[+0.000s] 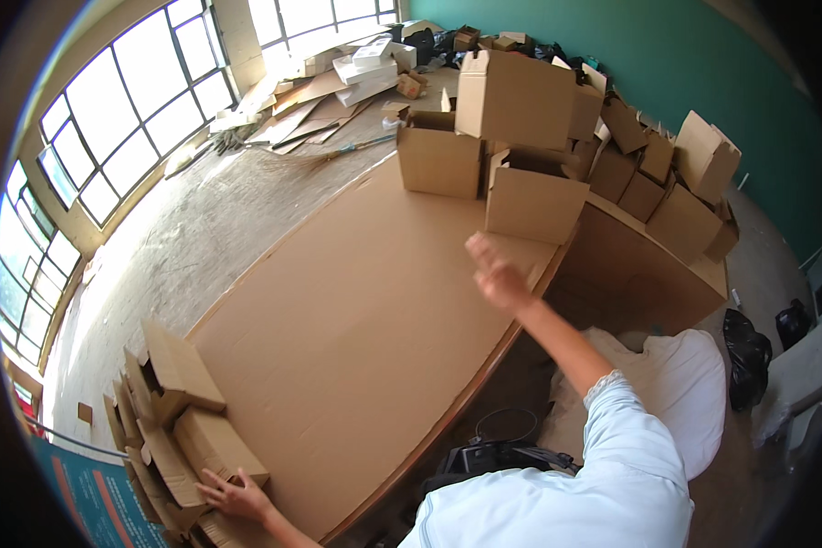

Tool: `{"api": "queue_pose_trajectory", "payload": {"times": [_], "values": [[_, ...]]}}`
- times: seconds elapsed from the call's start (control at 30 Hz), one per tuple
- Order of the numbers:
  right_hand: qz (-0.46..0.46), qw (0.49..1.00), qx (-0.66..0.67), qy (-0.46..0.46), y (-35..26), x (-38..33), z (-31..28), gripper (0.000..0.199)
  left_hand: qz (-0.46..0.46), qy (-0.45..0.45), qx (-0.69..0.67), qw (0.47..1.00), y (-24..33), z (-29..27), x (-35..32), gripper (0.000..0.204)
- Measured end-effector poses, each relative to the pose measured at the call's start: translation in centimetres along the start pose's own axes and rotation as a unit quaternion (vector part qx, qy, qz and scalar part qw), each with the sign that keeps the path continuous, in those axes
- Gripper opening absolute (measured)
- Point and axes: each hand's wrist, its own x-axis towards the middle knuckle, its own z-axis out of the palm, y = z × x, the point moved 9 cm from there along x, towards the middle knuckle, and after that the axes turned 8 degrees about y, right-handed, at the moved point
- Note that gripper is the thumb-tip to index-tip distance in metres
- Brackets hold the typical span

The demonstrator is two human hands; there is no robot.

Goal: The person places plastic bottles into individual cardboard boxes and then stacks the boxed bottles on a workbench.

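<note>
My left hand (235, 498) rests with spread fingers on the end of a folded cardboard box (215, 447), one of several stacked at the near left edge of a table covered with a cardboard sheet (338, 338). Another brown box (181, 370) lies just beyond it. Reaching out over the table's right side, my right hand (500, 279) is slightly blurred, its fingers stretched out and holding nothing. It is nearest to an upright open box (534, 201) at the table's far end. Beside that box stand a second open box (438, 160) and a taller one (516, 96).
More cardboard boxes (685, 219) are heaped on a wooden surface at the far right. Flattened cardboard and white foam pieces (365, 73) lie near the windows, with a broom (338, 153) on the floor. A large white sack (676, 393) and black bags (747, 356) sit at right.
</note>
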Motion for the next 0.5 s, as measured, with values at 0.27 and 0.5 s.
{"api": "queue_pose_trajectory", "payload": {"times": [0.27, 0.5], "values": [[0.193, 0.918, -0.309, -0.158, 23.2, 8.5, -9.9, 0.064, 0.062, 0.009, -0.184, 0.981, 10.4, -9.1, -4.7, 0.052], [-0.015, 0.989, -0.044, -0.142, 12.4, 8.4, -6.7, 0.018, 0.027, -0.064, -0.254, 0.965, 15.1, -13.1, -7.7, 0.028]]}}
